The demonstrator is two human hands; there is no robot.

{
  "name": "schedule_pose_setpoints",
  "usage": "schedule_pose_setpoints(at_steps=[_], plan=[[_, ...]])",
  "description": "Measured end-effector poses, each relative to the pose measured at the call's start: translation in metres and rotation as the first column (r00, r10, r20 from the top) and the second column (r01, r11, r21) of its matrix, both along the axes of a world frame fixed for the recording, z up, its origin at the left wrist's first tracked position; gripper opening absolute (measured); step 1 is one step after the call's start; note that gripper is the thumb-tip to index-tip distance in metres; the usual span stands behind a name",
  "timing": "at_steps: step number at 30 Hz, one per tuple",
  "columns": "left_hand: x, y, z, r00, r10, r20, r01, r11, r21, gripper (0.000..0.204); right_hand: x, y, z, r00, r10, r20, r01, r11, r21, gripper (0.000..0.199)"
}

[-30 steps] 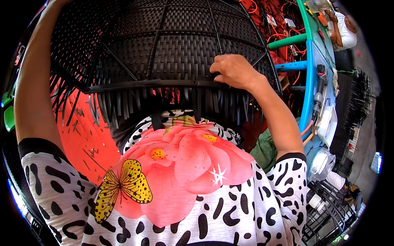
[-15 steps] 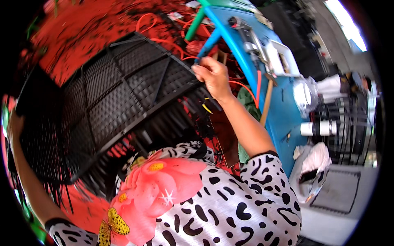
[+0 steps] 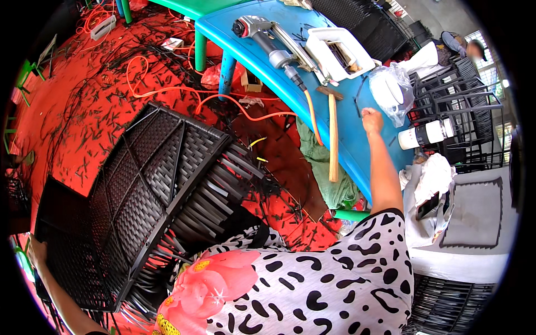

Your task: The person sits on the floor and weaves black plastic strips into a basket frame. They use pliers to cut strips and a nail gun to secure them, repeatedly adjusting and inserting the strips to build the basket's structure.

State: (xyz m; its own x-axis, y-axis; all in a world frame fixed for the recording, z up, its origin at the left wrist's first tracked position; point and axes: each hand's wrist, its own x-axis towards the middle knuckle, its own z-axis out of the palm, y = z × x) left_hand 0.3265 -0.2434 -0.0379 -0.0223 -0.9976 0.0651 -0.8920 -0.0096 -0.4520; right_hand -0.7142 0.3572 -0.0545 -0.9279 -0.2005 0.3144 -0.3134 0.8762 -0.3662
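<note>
A black woven rattan furniture piece (image 3: 151, 162) with a braced frame leans tilted in front of me, its loose strips fanning out along the near side. My left hand (image 3: 37, 252) grips its outer edge at the far left. Over the blue table (image 3: 352, 142) my right hand (image 3: 372, 120) is closed, the fingers pressed together; whatever they hold, if anything, is hidden. Just beyond the fingers lies a thin black strip (image 3: 359, 100). A wooden-handled hammer (image 3: 333, 137) rests nearby at the table edge, beside a pneumatic nail gun (image 3: 276, 53) with an orange hose.
On the table stand a white bin (image 3: 338, 53), a clear plastic bag (image 3: 391, 92) and a white cup-like cylinder (image 3: 427, 134). A bag with a phone (image 3: 427, 206) is at the right. Orange hose (image 3: 184, 89) and black scraps litter the red floor. Another person (image 3: 455, 43) is far right.
My right hand has left the woven piece's upper corner and moved right, over the blue table. The view has swung right. My left hand keeps its hold on the woven piece.
</note>
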Motion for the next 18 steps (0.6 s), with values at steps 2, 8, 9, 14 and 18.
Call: schedule_pose_setpoints(at_steps=[2, 8, 9, 14, 18], plan=[[-0.058, 0.006, -0.001, 0.998, 0.042, 0.046, -0.046, 0.994, 0.099, 0.073, -0.001, 0.014, -0.001, 0.997, -0.074, 0.029, 0.069, 0.987, 0.147, 0.019], [-0.076, 0.015, 0.005, 0.993, 0.063, 0.098, -0.074, 0.991, 0.115, 0.052, -0.007, -0.009, 0.000, 0.980, -0.074, 0.184, 0.016, 0.954, 0.300, 0.021], [-0.090, 0.017, -0.001, 0.995, 0.041, 0.086, -0.050, 0.993, 0.110, 0.049, -0.024, 0.011, -0.008, 0.977, -0.073, 0.199, 0.014, 0.958, 0.286, 0.021], [-0.116, 0.037, -0.010, 0.981, -0.038, 0.189, 0.037, 0.999, 0.009, 0.042, -0.003, 0.008, 0.003, 0.952, 0.008, 0.306, -0.030, 0.997, 0.065, 0.012], [-0.084, 0.038, -0.024, 0.974, -0.095, 0.208, 0.116, 0.989, -0.088, 0.050, 0.080, -0.061, 0.038, 0.853, 0.375, 0.364, -0.231, 0.895, -0.383, 0.013]])
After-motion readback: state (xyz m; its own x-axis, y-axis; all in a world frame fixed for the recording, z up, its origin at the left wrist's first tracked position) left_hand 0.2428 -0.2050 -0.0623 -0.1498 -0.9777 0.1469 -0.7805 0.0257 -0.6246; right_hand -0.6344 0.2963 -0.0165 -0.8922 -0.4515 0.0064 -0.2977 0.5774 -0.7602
